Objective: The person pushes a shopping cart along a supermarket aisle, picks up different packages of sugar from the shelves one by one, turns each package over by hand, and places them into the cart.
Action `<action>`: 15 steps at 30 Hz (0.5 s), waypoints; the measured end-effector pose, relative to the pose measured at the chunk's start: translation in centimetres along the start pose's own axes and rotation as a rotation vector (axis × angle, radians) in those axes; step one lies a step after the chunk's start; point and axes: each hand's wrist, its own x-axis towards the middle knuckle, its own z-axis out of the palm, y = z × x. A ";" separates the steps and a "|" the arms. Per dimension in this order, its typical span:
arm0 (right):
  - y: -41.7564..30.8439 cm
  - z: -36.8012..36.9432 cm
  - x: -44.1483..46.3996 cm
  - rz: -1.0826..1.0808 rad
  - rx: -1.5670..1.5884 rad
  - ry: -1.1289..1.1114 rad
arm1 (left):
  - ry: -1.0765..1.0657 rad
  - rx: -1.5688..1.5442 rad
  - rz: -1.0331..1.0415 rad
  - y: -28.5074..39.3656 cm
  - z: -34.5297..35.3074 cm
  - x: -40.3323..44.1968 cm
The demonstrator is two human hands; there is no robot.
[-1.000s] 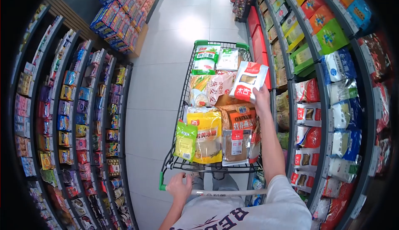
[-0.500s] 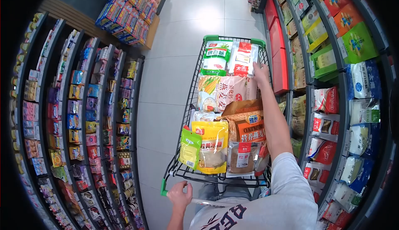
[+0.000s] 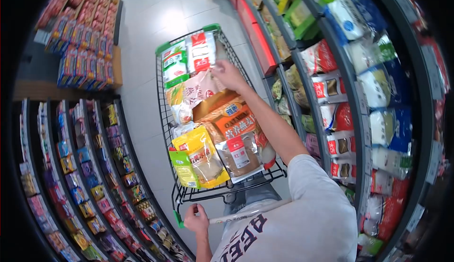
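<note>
My left hand (image 3: 196,218) is closed around the left end of the handle (image 3: 231,218) of a shopping cart (image 3: 164,106). My right hand (image 3: 228,76) is over the cart's far right part, fingers loosely bent at the right edge of a pink oat bag (image 3: 201,87). Just beyond it lies a red and white bag (image 3: 201,51), beside a green and white sugar bag (image 3: 174,64). Nearer to me are an orange-brown oatmeal bag (image 3: 234,122), a yellow bag (image 3: 201,153), a small green pouch (image 3: 184,168) and a clear pouch of brown sugar (image 3: 240,158).
Shelves of small colourful packets (image 3: 90,167) stand on the left. On the right, shelves hold red and white bags (image 3: 331,88) and blue and white bags (image 3: 350,18). Stacked boxes (image 3: 87,68) are at the far left, and a red panel (image 3: 255,49) borders the right shelves.
The red and white bag was lowered into the cart's far end, and my right hand has let go and drawn back towards the pink bag. The view has turned, shifting the cart left.
</note>
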 end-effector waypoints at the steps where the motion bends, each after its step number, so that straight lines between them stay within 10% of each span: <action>1: -1.1 -1.1 -1.9 -0.033 0.017 -0.013 | -0.019 0.006 -0.019 -0.1 0.0 0.2; 15: -6.5 -10.8 -38.0 -0.009 -0.210 0.338 | -0.082 0.164 -0.020 1.8 -1.2 2.6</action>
